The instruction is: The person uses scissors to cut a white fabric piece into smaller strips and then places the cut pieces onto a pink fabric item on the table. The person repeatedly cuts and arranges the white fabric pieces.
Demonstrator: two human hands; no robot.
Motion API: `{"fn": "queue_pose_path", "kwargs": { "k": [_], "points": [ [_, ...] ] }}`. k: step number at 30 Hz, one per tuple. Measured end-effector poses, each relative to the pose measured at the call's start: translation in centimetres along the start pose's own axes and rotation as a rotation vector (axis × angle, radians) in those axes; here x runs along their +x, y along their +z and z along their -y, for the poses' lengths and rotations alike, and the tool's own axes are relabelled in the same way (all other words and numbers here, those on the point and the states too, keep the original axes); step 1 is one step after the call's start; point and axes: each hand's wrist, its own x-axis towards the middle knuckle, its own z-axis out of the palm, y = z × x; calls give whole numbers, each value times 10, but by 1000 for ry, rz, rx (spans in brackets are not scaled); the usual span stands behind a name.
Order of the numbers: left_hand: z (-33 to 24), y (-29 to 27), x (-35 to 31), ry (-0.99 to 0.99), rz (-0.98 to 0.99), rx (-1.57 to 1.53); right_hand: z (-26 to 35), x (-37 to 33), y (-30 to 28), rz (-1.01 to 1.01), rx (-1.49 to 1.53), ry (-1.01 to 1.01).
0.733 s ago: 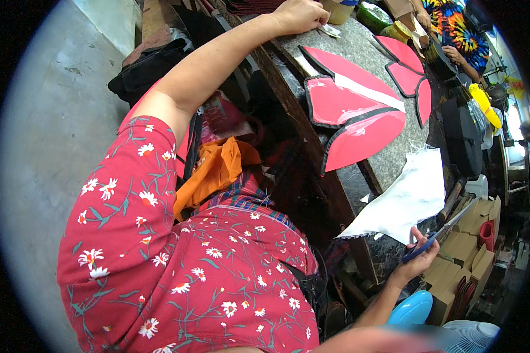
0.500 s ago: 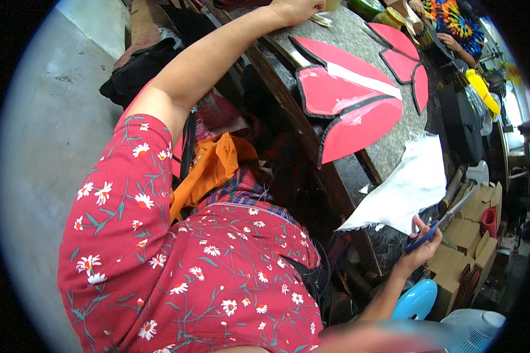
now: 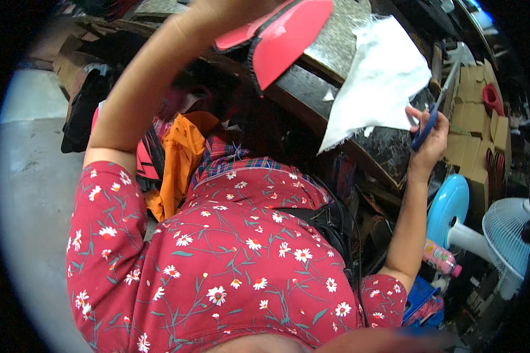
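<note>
My right hand (image 3: pixel 433 146) is closed round scissors with blue handles (image 3: pixel 423 134), their blades pointing up and away. Its fingertips meet the edge of a white cloth (image 3: pixel 383 73) with frayed borders, which lies over the table's near corner. At the top of the picture my left hand (image 3: pixel 235 9) is smeared by motion and partly cut off, so its fingers cannot be made out. Close by it, red panels with black edging (image 3: pixel 288 41) lie on the speckled grey tabletop (image 3: pixel 338 41), partly hidden and cut off by the frame.
Cardboard boxes (image 3: pixel 468 150) stand to the right, with a blue and white fan (image 3: pixel 506 235) below them. A pink bottle (image 3: pixel 440 257) lies near the fan. Orange cloth (image 3: pixel 179 156) hangs beside my lap. The table's dark wooden edge (image 3: pixel 371 159) runs in front of me.
The view has tilted, so the table and red panels sit higher, partly outside the picture. My left arm has moved up. The right hand still holds the scissors at the white cloth.
</note>
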Motion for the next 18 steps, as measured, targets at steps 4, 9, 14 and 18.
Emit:
{"fn": "queue_pose_path", "kwargs": {
  "k": [4, 9, 14, 18],
  "points": [
    [-110, 15, -12, 197, 259, -326, 13, -4, -1, 53, 34, -1],
    [-146, 3, -33, -43, 454, -322, 59, -43, -32, 168, 29, 299],
    [-152, 29, -24, -51, 217, -276, 59, -54, -45, 128, 3, 302],
    [-160, 54, -4, -23, 130, -288, 51, -30, -35, 54, -163, 180]
  ]
}}
